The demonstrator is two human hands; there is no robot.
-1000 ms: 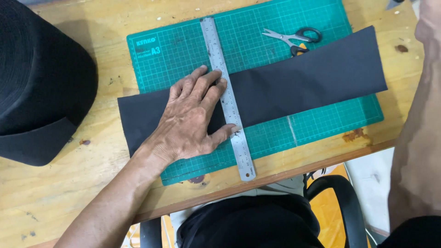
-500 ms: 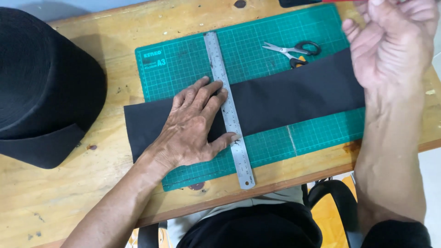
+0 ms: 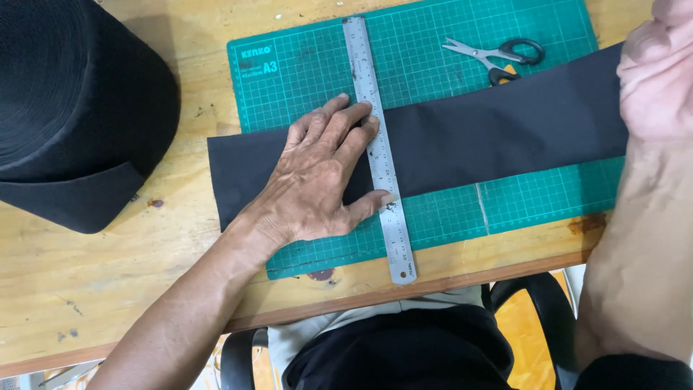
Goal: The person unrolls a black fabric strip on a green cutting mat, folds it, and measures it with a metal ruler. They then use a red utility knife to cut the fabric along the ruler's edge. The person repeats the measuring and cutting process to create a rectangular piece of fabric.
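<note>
My left hand [image 3: 317, 177] lies flat, fingers spread, on a black fabric strip [image 3: 505, 137]. Its fingertips and thumb press against a steel ruler [image 3: 361, 65] that crosses the strip. Both rest on a green cutting mat [image 3: 303, 79]. My right hand [image 3: 657, 79] is at the strip's right end, fingers curled and partly cut off by the frame edge. Whether it grips anything is unclear.
Scissors [image 3: 498, 54] with black and orange handles lie on the mat just beyond the strip. A large roll of black material [image 3: 65, 108] stands at the left on the wooden table [image 3: 108, 289]. A chair [image 3: 534, 296] shows below the table's near edge.
My right hand has come into view and dropped to the strip's right end. The left hand and ruler have stayed put, and the view has moved closer.
</note>
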